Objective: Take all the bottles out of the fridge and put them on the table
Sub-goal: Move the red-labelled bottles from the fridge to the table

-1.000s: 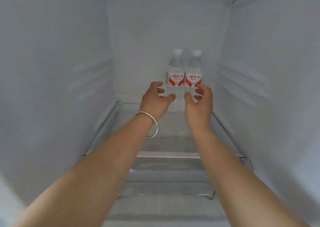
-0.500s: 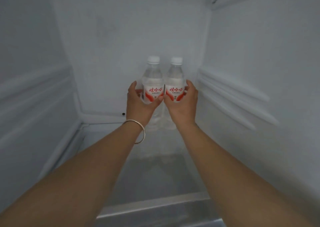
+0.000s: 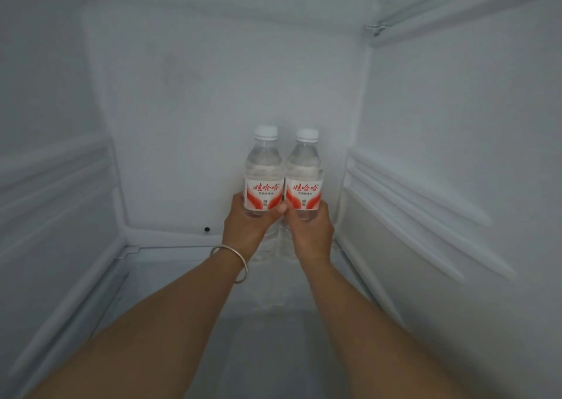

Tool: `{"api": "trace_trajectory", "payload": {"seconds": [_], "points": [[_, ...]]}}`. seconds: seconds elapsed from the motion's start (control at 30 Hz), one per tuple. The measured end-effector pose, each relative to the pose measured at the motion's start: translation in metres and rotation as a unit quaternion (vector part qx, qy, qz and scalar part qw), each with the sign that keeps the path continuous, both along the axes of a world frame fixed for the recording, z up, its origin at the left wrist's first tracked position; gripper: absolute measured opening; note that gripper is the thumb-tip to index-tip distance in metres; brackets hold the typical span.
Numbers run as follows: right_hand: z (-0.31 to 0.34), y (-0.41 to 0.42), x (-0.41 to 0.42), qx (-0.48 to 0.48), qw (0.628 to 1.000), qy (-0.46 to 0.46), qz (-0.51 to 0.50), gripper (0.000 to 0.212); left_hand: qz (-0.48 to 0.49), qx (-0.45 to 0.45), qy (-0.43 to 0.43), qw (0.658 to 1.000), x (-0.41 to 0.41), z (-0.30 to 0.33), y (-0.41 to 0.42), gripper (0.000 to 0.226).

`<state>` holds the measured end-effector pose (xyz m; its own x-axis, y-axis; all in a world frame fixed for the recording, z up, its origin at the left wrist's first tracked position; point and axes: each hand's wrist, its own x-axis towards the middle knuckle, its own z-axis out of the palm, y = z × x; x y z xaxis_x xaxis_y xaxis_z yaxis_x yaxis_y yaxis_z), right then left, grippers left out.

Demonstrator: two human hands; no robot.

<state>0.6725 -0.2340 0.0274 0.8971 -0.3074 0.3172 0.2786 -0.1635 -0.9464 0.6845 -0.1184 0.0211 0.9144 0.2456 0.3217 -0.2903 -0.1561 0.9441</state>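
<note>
Two clear water bottles with white caps and red-and-white labels stand upright side by side deep inside the fridge. My left hand (image 3: 248,229) wraps around the lower part of the left bottle (image 3: 264,173), a silver bangle on its wrist. My right hand (image 3: 310,231) grips the lower part of the right bottle (image 3: 304,175). The two bottles touch each other. Their bases are hidden behind my hands, so I cannot tell whether they rest on the shelf.
White fridge walls close in on both sides, with moulded shelf rails on the left wall (image 3: 57,167) and right wall (image 3: 425,191). The glass shelf (image 3: 188,280) lies below my forearms. A small dark drain hole (image 3: 207,229) marks the back wall.
Both hands reached forward from open to closed around the bottles. The grip now sits lower on each bottle, under the labels, and the view has moved closer into the fridge.
</note>
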Motion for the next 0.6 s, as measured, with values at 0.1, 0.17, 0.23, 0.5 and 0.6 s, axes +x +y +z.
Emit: {"api": "trace_trajectory", "payload": {"seconds": [0.1,0.17,0.23,0.5,0.6], "points": [[-0.001,0.004,0.000,0.007,0.999,-0.015,-0.028,0.059,0.040,-0.005,-0.005,0.999,-0.004,0.002,-0.003,0.086],[0.003,0.007,-0.007,0.003,0.999,-0.028,-0.035,0.060,0.065,-0.024,-0.017,0.997,-0.014,0.007,-0.006,0.081],[0.008,0.010,-0.016,-0.009,0.999,-0.041,-0.032,0.060,0.087,-0.036,-0.021,0.995,-0.028,0.012,-0.006,0.070],[0.058,0.011,-0.109,-0.049,0.995,-0.086,-0.032,0.051,0.128,-0.053,-0.033,0.990,-0.136,0.063,-0.006,0.049],[0.071,0.008,-0.173,-0.037,0.995,-0.089,-0.039,0.048,0.111,-0.054,-0.054,0.991,-0.199,0.079,-0.010,0.046]]}}
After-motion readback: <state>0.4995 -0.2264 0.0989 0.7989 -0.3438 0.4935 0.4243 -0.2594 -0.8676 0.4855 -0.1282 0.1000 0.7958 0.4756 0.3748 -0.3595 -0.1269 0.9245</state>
